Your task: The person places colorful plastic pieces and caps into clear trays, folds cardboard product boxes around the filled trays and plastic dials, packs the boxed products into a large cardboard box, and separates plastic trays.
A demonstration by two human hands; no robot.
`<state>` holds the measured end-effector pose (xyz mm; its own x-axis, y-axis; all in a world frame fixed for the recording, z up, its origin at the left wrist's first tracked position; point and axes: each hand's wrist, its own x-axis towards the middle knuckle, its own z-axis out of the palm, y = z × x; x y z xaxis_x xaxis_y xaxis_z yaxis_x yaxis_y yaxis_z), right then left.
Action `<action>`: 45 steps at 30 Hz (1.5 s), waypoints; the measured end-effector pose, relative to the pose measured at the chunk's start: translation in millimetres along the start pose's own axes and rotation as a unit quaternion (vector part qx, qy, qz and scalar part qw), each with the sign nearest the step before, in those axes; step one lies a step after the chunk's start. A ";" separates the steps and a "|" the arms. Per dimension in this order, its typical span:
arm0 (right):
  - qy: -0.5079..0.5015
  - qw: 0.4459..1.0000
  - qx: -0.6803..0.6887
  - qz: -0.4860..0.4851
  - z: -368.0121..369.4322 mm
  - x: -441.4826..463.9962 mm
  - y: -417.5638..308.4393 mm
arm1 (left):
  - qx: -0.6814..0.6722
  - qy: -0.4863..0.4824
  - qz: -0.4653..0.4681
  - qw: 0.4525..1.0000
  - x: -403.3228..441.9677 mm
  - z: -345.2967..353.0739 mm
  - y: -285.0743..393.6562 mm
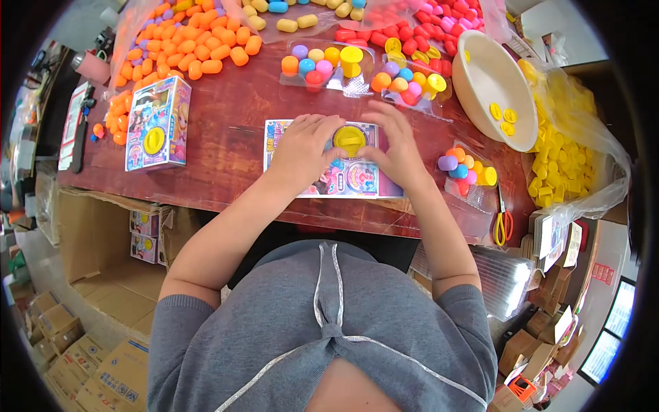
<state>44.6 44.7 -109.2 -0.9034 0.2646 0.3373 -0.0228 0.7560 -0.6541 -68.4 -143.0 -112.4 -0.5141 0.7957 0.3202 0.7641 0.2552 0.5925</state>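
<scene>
A colourful printed box (357, 184) lies flat on the table in front of me, with a round yellow knob (351, 141) on its upper face. My left hand (305, 147) rests over the box's left part, fingers stretched out, its thumb near the knob's lower left edge. On the other side, my right hand (397, 147) is arched with fingers apart, its thumb by the knob's lower right edge. The knob shows between both hands. A similar box (156, 123) with a yellow knob stands upright to the left.
Piles of orange capsules (192, 48) and red capsules (412, 34) lie at the back. Clear plastic trays (329, 69) hold coloured balls. A cream basin (480, 75) with yellow discs, a bag of yellow parts (563, 151) and scissors (503, 223) are at right. An open carton (103, 233) stands below left.
</scene>
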 end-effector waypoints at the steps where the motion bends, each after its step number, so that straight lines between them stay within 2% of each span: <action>1: 0.045 0.998 -0.046 -0.005 -1.6 -1.4 2.9 | 0.000 0.004 -0.011 1.000 -0.3 -1.3 0.4; 2: 0.090 0.992 -0.092 -0.009 -3.0 -2.4 6.9 | -0.001 0.009 -0.023 1.000 0.3 -3.8 0.9; 3: 0.085 0.991 -0.101 0.025 -4.7 -8.4 19.8 | 0.003 0.012 -0.021 1.000 0.0 -6.8 3.0; 5: 0.082 0.989 -0.110 0.057 -20.0 -16.4 33.5 | 0.003 0.069 0.048 0.996 -5.9 -11.8 10.6; 6: 0.016 0.977 -0.024 0.209 -31.3 -19.7 30.8 | 0.004 0.097 0.084 0.992 -10.0 -14.0 15.2; 7: -0.050 0.932 0.063 0.355 -37.6 -23.9 26.2 | 0.002 0.123 0.120 0.985 -15.4 -15.8 19.6; 8: -0.049 0.932 0.063 0.354 -40.8 -29.2 21.5 | 0.014 0.108 0.155 0.982 -28.6 -17.5 30.7; 10: -0.011 0.888 0.248 0.387 -46.4 -42.5 12.0 | 0.027 0.096 0.189 0.977 -61.8 -11.1 47.4; 11: 0.009 0.853 0.339 0.397 -48.2 -48.7 7.1 | 0.086 0.150 0.235 0.957 -79.4 2.5 45.2; 12: 0.027 0.809 0.427 0.402 -49.7 -53.1 2.2 | 0.145 0.203 0.278 0.927 -87.1 9.3 42.8; 13: 0.027 0.810 0.429 0.400 -50.8 -56.9 -4.1 | 0.147 0.204 0.279 0.927 -84.7 4.5 42.8; 15: 0.022 0.766 0.585 0.266 -50.6 -64.1 -21.8 | 0.068 0.220 0.214 0.949 -77.5 -13.5 40.3; 17: 0.014 0.688 0.716 0.116 -45.3 -60.2 -36.1 | -0.009 0.236 0.148 0.960 -67.3 -29.8 32.8; 18: 0.011 0.685 0.720 0.111 -37.2 -52.3 -42.3 | -0.002 0.237 0.149 0.960 -62.8 -34.0 25.7; 20: 0.107 0.847 0.520 0.019 -12.2 -34.2 -60.3 | -0.163 0.217 0.116 0.955 -56.4 -40.4 9.1; 22: 0.195 0.939 0.273 -0.072 2.3 -18.7 -69.3 | -0.325 0.194 0.079 0.922 -50.4 -45.9 -3.2; 23: 0.196 0.938 0.275 -0.074 3.8 -12.3 -65.7 | -0.322 0.194 0.079 0.923 -46.2 -52.4 -6.8; 27: 0.102 0.961 0.122 -0.226 5.3 1.4 -36.8 | -0.157 0.085 0.149 0.973 -36.9 -79.2 -12.1; 28: 0.102 0.961 0.121 -0.225 6.8 -1.0 -35.3 | -0.158 0.085 0.149 0.972 -38.5 -78.9 -13.5; 32: 0.112 0.929 0.313 -0.162 11.8 -7.1 -33.2 | -0.162 0.150 0.176 0.959 -42.3 -75.1 -22.2; 33: 0.111 0.929 0.314 -0.162 11.0 -6.4 -36.2 | -0.161 0.150 0.175 0.960 -42.4 -77.1 -21.6; 37: 0.083 0.959 0.171 -0.210 -1.5 -3.7 -58.4 | -0.112 0.137 0.206 0.962 -41.6 -88.2 -7.5; 42: 0.076 0.962 0.198 -0.174 6.7 -9.0 -62.6 | -0.129 0.078 0.182 0.972 -37.2 -89.1 5.2; 45: 0.059 0.964 0.200 -0.165 -0.7 -6.2 -72.9 | -0.140 0.080 0.166 0.973 -36.8 -91.3 9.2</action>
<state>52.2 -11.6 -63.2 -0.7645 0.1325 0.6309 -0.4859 0.5248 -0.6990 -78.0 -220.0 -51.3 -0.3274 0.7076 0.6262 0.7738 -0.1795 0.6075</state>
